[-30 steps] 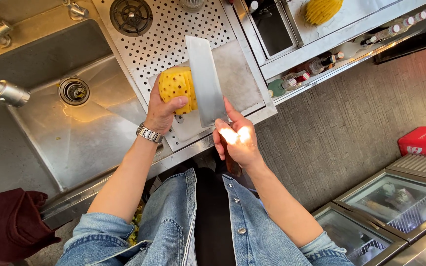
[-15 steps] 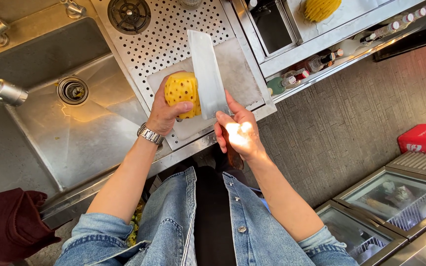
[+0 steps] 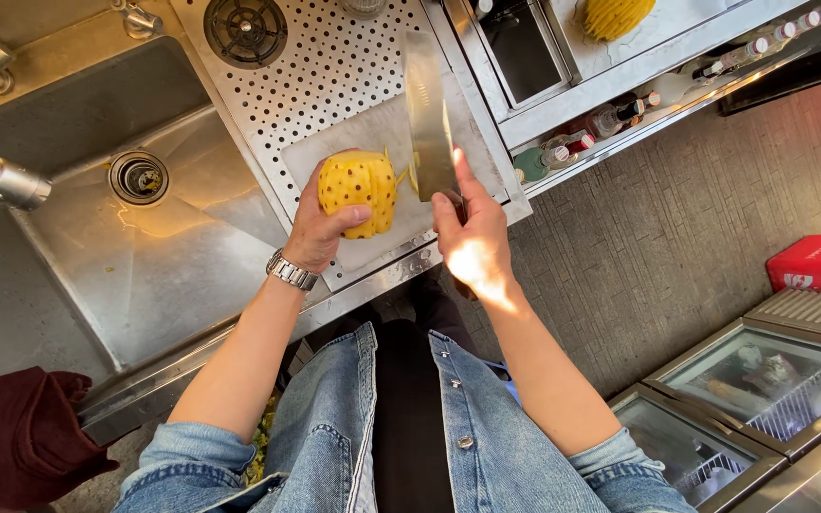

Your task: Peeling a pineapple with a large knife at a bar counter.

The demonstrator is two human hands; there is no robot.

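Observation:
My left hand (image 3: 320, 228) grips a peeled yellow pineapple (image 3: 358, 190) that rests on a white cutting board (image 3: 382, 128). My right hand (image 3: 472, 242) holds the handle of a large cleaver (image 3: 428, 114), its wide blade flat to the camera just to the right of the fruit. A thin yellow strip lies between the pineapple and the blade. There is a metal watch on my left wrist.
The board lies on a perforated steel counter (image 3: 320, 71). A steel sink (image 3: 144, 247) with a drain and tap (image 3: 7, 180) is at the left. Another peeled pineapple (image 3: 615, 14) sits at the top right, above a shelf of bottles (image 3: 610, 119). A red box (image 3: 819, 261) and glass-topped cases stand at the right.
The pineapple has stayed in my left hand on the board. The cleaver has shifted slightly away from me, staying to the right of the fruit.

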